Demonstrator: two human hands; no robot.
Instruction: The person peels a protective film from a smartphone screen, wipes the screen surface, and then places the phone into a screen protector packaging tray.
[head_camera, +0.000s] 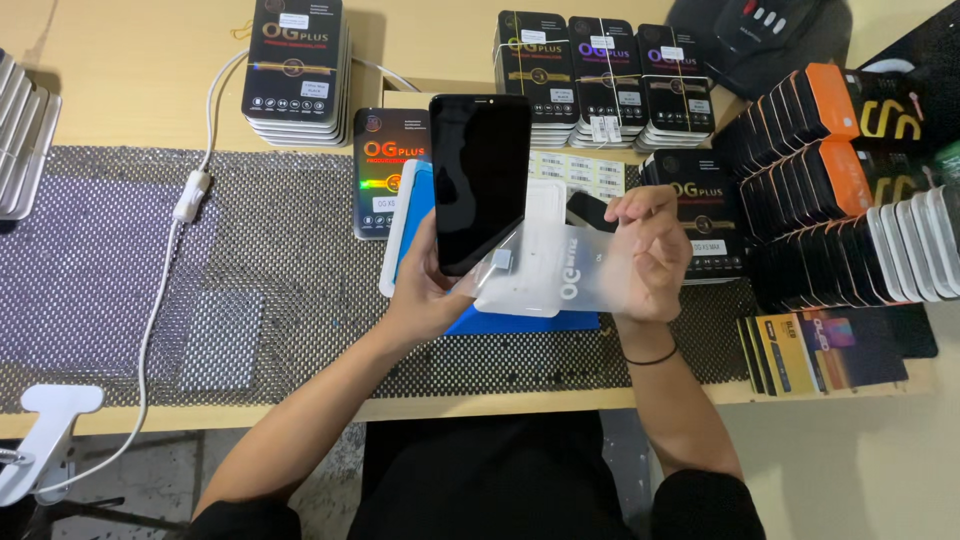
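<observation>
My left hand (428, 285) grips a black phone screen panel (480, 180) by its lower edge, holding it upright and slightly tilted above the bench. My right hand (650, 250) holds a translucent plastic sleeve (560, 265) with pale lettering, its mouth at the panel's bottom end. A small grey connector tab (503, 261) sticks out at the base of the panel, at the sleeve's opening. Under both hands lie a blue pad (520, 320) and a white tray edge (396, 235).
A dark mesh mat (270, 270) covers the wooden bench. Stacks of black boxes (298, 70) (600, 80) stand at the back, with more boxes (850, 180) packed at the right. A white cable with a switch (190, 195) runs down the left side. Flat packets (830, 345) lie at the right front.
</observation>
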